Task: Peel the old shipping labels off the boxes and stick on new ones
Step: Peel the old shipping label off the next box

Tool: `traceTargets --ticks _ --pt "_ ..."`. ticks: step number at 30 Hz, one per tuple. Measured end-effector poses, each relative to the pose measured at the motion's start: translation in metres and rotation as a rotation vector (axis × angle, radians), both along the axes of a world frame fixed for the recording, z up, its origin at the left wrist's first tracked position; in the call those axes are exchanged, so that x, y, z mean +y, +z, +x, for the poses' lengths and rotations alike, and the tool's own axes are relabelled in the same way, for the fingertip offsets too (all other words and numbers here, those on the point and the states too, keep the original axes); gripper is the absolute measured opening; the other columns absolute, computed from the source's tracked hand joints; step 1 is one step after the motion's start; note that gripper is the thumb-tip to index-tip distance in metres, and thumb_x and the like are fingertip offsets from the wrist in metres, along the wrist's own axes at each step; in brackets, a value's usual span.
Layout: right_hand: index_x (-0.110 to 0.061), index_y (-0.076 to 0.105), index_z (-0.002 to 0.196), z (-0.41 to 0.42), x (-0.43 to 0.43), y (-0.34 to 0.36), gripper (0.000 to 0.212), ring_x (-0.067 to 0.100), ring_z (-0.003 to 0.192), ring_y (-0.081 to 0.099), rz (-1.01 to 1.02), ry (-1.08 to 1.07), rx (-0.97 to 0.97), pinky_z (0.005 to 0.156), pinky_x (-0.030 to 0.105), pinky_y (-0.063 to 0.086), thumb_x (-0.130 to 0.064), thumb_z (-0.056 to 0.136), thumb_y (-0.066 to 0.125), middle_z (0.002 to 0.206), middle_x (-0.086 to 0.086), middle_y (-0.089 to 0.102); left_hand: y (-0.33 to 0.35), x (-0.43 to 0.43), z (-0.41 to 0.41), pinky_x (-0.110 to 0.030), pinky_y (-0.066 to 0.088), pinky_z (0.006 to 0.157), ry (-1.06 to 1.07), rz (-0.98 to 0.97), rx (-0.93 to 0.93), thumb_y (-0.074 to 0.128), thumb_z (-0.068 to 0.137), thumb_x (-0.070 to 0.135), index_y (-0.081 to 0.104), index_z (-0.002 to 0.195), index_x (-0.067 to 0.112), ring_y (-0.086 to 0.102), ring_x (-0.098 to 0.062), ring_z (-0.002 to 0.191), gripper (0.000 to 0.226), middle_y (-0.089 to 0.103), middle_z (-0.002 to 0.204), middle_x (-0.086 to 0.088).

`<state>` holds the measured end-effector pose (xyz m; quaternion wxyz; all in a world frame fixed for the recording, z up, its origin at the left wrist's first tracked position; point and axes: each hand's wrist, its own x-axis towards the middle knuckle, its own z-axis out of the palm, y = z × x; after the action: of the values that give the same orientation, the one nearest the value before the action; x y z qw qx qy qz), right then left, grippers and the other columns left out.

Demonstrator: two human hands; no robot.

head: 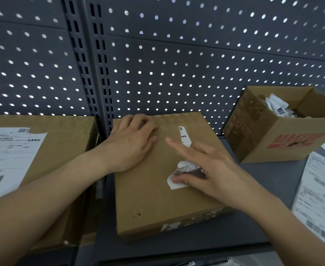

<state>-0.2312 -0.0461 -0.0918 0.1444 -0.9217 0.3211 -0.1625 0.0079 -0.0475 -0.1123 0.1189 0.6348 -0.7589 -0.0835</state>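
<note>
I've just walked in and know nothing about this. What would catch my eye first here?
Two bare hands at the centre box: the left hand presses flat on its top while the right hand pinches a crumpled, half-peeled label. To the right, an open box holds torn label scraps; the box on the left wears a whole label.

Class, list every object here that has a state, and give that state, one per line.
Middle box, closed, held down by left grip.
Old label, crumpled, mostly peeled, pinched by right grip.
Left box, closed, label still stuck on.
Right box, open, holding crumpled labels.
</note>
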Motion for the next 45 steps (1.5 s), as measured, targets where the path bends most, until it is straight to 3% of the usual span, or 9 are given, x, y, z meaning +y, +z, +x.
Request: traceTargets --ticks 3,7,11,14,23,26,30,35,45 --pt "-0.042 0.06 0.107 0.001 0.0 -0.001 0.018 0.008 0.068 0.046 -0.06 0.063 -0.018 0.058 0.028 0.046 -0.05 0.092 0.054 0.087 -0.016 0.04 -0.001 0.0 0.0 -0.04 0.019 0.116 0.001 -0.005 0.013 0.027 0.101 0.045 0.034 0.142 0.031 0.021 -0.021 0.135 0.045 0.027 0.146 0.005" --pt "-0.032 0.059 0.095 0.001 0.0 -0.004 0.009 0.006 0.067 0.047 -0.113 0.091 -0.048 0.055 0.03 0.045 -0.03 0.096 0.05 0.09 -0.018 0.038 0.0 0.0 0.001 -0.041 0.02 0.116 0.005 0.006 0.013 0.026 0.1 0.046 0.033 0.142 0.031 0.02 -0.021 0.135 0.046 0.026 0.145 0.005" --pt "-0.022 0.061 0.09 -0.003 0.003 0.006 0.007 0.001 0.073 0.05 -0.009 0.073 -0.278 0.066 0.01 0.037 -0.017 0.095 0.061 0.088 -0.01 0.044 0.002 0.001 0.002 -0.043 0.021 0.116 -0.01 0.015 0.002 0.022 0.096 0.05 0.034 0.141 0.031 0.022 -0.022 0.134 0.05 0.027 0.144 0.005" --pt "-0.024 0.062 0.088 -0.005 0.002 0.024 0.01 0.014 0.073 0.048 -0.033 0.018 -0.412 0.065 0.02 0.039 -0.029 0.095 0.057 0.088 -0.003 0.047 0.002 0.002 0.002 -0.044 0.021 0.116 -0.008 0.004 -0.013 0.022 0.095 0.05 0.034 0.141 0.03 0.023 -0.023 0.134 0.051 0.028 0.144 0.003" --pt "-0.037 0.04 0.081 -0.004 -0.003 0.028 0.03 0.012 0.083 0.047 0.047 -0.125 -0.331 0.071 0.012 0.037 -0.059 0.084 0.06 0.096 -0.01 0.042 0.003 0.003 0.0 -0.043 0.021 0.116 -0.001 0.008 -0.002 0.023 0.096 0.05 0.036 0.142 0.03 0.023 -0.022 0.135 0.052 0.029 0.144 0.003" --pt "-0.038 0.037 0.078 -0.003 -0.009 0.02 0.031 0.009 0.085 0.048 0.027 -0.197 -0.3 0.072 0.012 0.038 -0.044 0.084 0.067 0.096 -0.011 0.044 0.003 0.004 0.0 -0.044 0.022 0.116 0.0 -0.006 0.012 0.027 0.098 0.047 0.037 0.141 0.029 0.023 -0.022 0.134 0.048 0.031 0.144 0.003" --pt "-0.035 0.054 0.099 -0.004 -0.02 0.012 0.011 0.011 0.079 0.052 0.037 -0.201 -0.273 0.064 0.02 0.041 -0.024 0.098 0.055 0.093 -0.017 0.052 0.003 0.003 0.0 -0.044 0.023 0.116 0.003 0.004 0.005 0.023 0.094 0.049 0.036 0.142 0.029 0.024 -0.022 0.134 0.053 0.03 0.143 0.004" --pt "-0.04 0.03 0.151 -0.003 -0.027 0.006 0.054 0.007 0.079 0.058 0.078 -0.216 -0.19 0.074 0.014 0.044 -0.015 0.105 0.041 0.09 -0.017 0.063 0.001 0.002 0.0 -0.043 0.024 0.115 0.0 -0.015 -0.007 0.019 0.094 0.051 0.038 0.141 0.028 0.026 -0.023 0.133 0.055 0.032 0.142 0.003" --pt "-0.02 0.057 0.103 0.007 -0.042 0.004 0.017 0.008 0.048 0.044 0.088 -0.495 -0.448 0.048 0.016 0.034 -0.018 0.105 0.04 0.051 -0.005 0.044 -0.003 0.001 0.002 -0.044 0.026 0.115 -0.009 -0.032 -0.009 0.01 0.091 0.056 0.036 0.14 0.03 0.024 -0.021 0.133 0.061 0.031 0.142 0.005"
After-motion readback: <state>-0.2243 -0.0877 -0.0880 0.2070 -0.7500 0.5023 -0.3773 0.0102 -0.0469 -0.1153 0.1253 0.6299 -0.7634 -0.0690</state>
